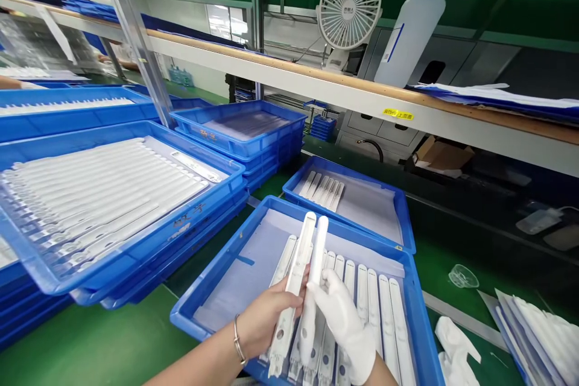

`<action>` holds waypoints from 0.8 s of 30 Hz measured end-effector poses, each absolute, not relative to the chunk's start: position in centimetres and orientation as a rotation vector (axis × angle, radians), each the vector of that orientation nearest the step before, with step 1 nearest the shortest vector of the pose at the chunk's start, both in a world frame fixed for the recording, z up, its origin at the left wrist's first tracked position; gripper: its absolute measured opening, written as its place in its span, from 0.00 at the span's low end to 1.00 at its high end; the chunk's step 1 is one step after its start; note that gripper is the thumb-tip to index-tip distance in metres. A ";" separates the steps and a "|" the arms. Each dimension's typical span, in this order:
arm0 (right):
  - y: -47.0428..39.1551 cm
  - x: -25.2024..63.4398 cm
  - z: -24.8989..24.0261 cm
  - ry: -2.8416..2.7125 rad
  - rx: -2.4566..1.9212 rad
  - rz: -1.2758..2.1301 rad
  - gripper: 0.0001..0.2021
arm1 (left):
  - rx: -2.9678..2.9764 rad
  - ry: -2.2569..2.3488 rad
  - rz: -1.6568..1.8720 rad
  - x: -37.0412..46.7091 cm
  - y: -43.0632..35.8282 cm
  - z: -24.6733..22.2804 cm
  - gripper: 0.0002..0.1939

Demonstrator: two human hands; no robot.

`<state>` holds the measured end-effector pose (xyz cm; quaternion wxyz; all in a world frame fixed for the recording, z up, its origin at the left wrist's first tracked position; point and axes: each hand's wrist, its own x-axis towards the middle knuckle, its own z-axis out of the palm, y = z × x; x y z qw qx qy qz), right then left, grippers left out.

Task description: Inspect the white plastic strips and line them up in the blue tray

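Note:
My bare left hand [265, 319], with a bracelet at the wrist, is closed around a long white plastic strip [300, 253] whose recessed side, with a hole near the lower end, faces up. My right hand [342, 313], in a white glove, grips a second white plastic strip [321, 238] with a smooth, rounded surface. Both strips stand tilted side by side, close together. Beneath them a blue tray [423, 307], lined with pale sheet, holds a row of several similar strips [362, 289]. My hands hide part of that row.
Behind stands another blue tray [409, 217] with several short white pieces [323, 190]. Stacked trays [194, 217] at left hold many white strips. A shelf [289, 66] crosses above with a fan [350, 3] and bottle [414, 27]. A white glove [456, 350] lies at right.

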<state>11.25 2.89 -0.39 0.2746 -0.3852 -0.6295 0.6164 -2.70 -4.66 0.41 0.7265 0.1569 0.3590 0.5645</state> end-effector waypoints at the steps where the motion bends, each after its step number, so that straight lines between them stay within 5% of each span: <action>1: 3.0 11.4 -0.3 -1.615 -0.986 1.738 0.14 | 0.338 0.794 1.269 -2.8 -4.5 0.6 0.26; 7: 3.8 12.5 0.7 -1.329 -0.853 1.948 0.14 | 0.385 1.185 1.342 -3.6 -3.7 0.7 0.18; 24: 3.6 12.0 0.3 -1.155 -0.700 2.203 0.13 | 0.376 1.025 1.245 -3.7 -3.5 -0.3 0.27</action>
